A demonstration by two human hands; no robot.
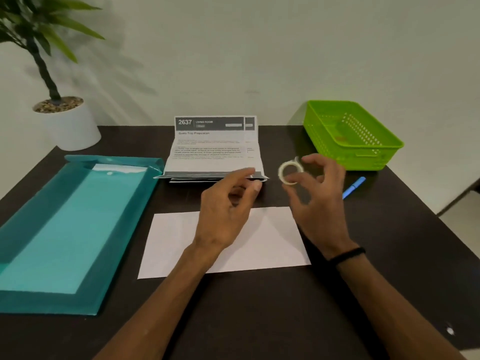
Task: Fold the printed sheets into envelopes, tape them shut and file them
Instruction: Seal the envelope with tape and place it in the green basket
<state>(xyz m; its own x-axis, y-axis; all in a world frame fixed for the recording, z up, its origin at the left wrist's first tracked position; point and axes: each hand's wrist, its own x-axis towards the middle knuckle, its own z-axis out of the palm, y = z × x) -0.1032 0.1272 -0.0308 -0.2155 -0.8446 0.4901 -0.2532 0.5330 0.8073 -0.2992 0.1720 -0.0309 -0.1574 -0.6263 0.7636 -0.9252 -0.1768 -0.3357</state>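
The folded white sheet [179, 245] lies flat on the dark tabletop [259, 307], long axis running nine to three. Above it, toward one o'clock, the right hand [319, 203] pinches a tape roll [289, 172] in curled fingers. The left hand [226, 211] hovers with fingers loosely curled, empty. Printed sheets [213, 149] stand at twelve, a teal folder [65, 229] at nine.

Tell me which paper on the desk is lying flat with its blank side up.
The folded white sheet nearest the person, under both hands. The printed sheets behind it show text and curl upward against the wall.
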